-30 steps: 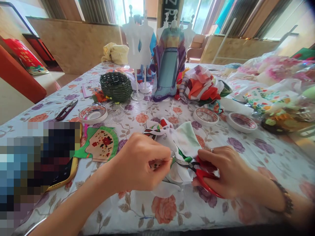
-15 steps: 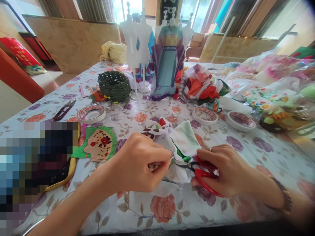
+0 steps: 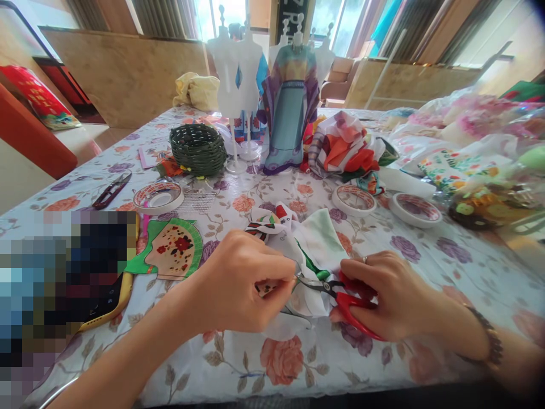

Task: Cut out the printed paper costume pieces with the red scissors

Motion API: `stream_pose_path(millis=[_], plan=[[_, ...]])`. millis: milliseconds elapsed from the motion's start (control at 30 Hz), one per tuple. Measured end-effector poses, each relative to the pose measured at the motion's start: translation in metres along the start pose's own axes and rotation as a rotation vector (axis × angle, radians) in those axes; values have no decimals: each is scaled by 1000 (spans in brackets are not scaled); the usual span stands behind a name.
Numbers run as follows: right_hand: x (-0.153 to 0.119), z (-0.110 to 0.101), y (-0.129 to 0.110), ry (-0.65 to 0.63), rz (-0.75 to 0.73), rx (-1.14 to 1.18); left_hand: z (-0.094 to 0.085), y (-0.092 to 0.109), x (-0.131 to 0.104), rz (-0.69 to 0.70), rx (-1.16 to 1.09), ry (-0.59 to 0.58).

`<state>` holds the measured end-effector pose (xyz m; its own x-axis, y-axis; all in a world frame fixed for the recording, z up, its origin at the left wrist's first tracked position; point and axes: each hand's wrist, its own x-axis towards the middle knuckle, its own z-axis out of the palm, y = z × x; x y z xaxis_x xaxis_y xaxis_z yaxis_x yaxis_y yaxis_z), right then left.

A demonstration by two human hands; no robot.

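My left hand point(image 3: 251, 284) is closed in a pinch on a piece of printed fabric, partly hidden by the fingers. My right hand point(image 3: 385, 295) grips red-handled scissors point(image 3: 355, 312), fingers in the loops. Their dark blades point(image 3: 317, 283) reach left to the fabric at my left fingertips. White fabric with green print point(image 3: 323, 238) lies bunched under and behind the blades. Beyond my left hand is a red and white glue tube point(image 3: 281, 213), partly covered by cloth. Left of that hand lies a green-edged fabric piece point(image 3: 176, 250) with a red floral pattern.
A phone in a yellow case point(image 3: 106, 307) lies at the left, near thread snips point(image 3: 113, 190) and a tape roll point(image 3: 158, 196). Two more tape rolls point(image 3: 354, 200) sit at right. Farther back stand a dark woven basket point(image 3: 198, 149), white mannequins point(image 3: 236, 74) and a dressed mannequin point(image 3: 289, 113).
Almost nothing differs. Both hands, the scissors and the fabric keep nearly the same position.
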<state>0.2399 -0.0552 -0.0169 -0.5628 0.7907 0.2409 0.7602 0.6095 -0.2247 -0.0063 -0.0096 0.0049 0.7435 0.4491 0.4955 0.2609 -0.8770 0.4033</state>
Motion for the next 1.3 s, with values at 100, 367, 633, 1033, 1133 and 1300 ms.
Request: stream_pose_path(millis=[100,367,633,1033,1133,1300], plan=[[0,0,0,-1,-4,10,-1,1,0,0,-3,5],[-2,1,0,6,-9,3,0,1,-1,10,-23,24],[-2,2,1,41,-57,-30,2,0,0,20,-38,72],[3,4,4,114,0,-7,1,0,3,-36,-22,75],[4,4,4,117,0,-44,0,1,2,-50,-19,79],[5,5,8,126,32,-89,-1,2,2,-97,-13,70]])
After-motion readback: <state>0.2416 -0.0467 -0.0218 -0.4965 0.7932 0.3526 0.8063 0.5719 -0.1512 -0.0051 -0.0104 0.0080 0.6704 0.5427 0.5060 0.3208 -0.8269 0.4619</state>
